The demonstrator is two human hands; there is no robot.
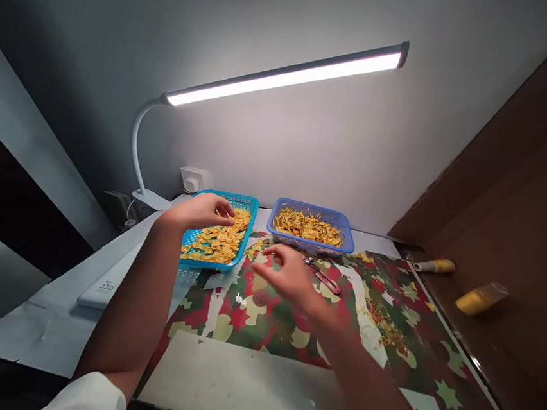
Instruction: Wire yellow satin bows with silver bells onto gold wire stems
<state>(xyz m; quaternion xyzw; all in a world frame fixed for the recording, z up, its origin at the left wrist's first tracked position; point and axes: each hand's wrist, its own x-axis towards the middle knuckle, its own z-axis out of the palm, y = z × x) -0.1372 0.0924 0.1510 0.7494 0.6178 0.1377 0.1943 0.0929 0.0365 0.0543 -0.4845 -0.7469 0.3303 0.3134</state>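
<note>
My left hand (202,212) hovers over the teal basket (253,219), fingers curled towards the thumb. Whatever sits between those fingertips, if anything, is too small to make out. Small yellow pieces (216,243), like ribbon bows, lie spread in that basket. To its right, my right hand (284,272) is above the patterned table cover, thumb and fingers apart with nothing visible between them. Just beyond it lies a small metal tool with a pinkish-red handle (327,281). A blue-violet basket (311,242) by the wall holds a heap of golden-yellow pieces with thin strands (308,224).
A white lamp (286,74) reaches over the table. At left lies a white device with a digital display (106,285). Thin golden strands (387,325) are scattered at right, near a yellow-and-white roll (434,265) and a clear pack with yellow contents (480,299). A brown panel (521,190) borders the right side.
</note>
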